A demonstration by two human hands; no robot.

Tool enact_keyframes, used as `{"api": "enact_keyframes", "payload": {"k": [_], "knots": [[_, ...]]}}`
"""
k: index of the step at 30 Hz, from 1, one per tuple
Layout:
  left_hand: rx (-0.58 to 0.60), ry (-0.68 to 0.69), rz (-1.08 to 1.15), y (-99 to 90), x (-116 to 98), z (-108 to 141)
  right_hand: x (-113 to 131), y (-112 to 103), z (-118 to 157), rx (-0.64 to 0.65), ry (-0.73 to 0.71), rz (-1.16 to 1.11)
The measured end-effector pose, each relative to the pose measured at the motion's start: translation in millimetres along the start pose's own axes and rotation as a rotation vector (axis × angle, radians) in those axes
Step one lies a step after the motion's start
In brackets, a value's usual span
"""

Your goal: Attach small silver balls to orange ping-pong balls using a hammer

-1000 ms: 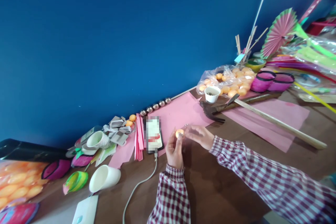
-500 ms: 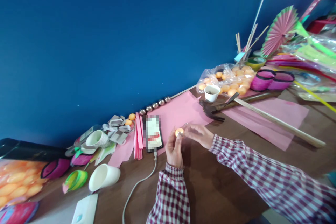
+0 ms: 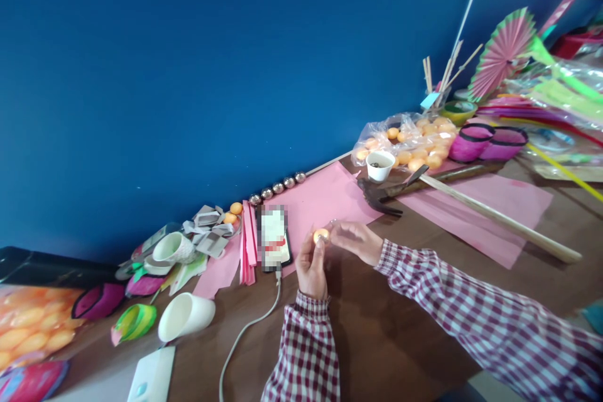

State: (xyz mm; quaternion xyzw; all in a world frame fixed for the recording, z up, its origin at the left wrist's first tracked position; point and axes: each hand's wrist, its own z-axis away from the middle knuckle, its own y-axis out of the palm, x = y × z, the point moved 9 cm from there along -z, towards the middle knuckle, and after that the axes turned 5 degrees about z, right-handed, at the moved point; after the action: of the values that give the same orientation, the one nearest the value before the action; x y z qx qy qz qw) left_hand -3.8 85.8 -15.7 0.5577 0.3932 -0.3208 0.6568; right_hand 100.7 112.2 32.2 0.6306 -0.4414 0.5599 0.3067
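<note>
Between the thumb and fingers of the left hand (image 3: 311, 270), a small orange ball (image 3: 321, 235) was pinched, with something at the thumb tip too small to make out. Close by on its right, the right hand (image 3: 357, 241) reached its fingers toward the ball, thumb near them; whether they gripped anything could not be told. Just left of the left hand lay a phone (image 3: 277, 242), a white cable (image 3: 245, 331) trailing from its lower end, and past the phone were some pink strips (image 3: 247, 245). Beyond both hands a pink sheet (image 3: 323, 191) covered part of the brown table (image 3: 391, 333), with silvery balls (image 3: 277, 188) in a row along its far side. Beyond the right hand lay a hammer (image 3: 373, 196), and farther off stood a small white cup (image 3: 379, 171) with dark bits inside, beside a clear bag (image 3: 394, 125) of orange balls.
</note>
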Motion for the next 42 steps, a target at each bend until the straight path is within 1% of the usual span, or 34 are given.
{"api": "enact_keyframes", "payload": {"k": [8,16,21,25,29,34,38,42], "knots": [[-0.031,-0.004,-0.041,-2.8,-3,1,1,1,-1,0.005,0.011,0.013],[-0.019,0.004,-0.042,-2.3,-1,1,3,0,0,0.033,-0.001,-0.003],[0.0,0.017,-0.048,-0.7,-1,1,-3,-1,-1,0.032,0.051,-0.018],[-0.01,0.022,-0.094,1.0,-4,2,-10,-1,-1,0.031,0.113,-0.094],[-0.02,0.035,-0.128,1.3,-6,3,-16,-4,0,-0.023,0.155,-0.162],[-0.025,0.015,-0.163,-2.0,-1,3,-20,-6,0,-0.079,0.155,-0.26],[-0.03,0.04,-0.198,-3.0,-3,4,-20,-4,1,-0.054,0.16,-0.22],[-0.025,0.064,-0.239,-2.8,-6,4,-18,-6,1,-0.056,0.157,-0.173]]}}
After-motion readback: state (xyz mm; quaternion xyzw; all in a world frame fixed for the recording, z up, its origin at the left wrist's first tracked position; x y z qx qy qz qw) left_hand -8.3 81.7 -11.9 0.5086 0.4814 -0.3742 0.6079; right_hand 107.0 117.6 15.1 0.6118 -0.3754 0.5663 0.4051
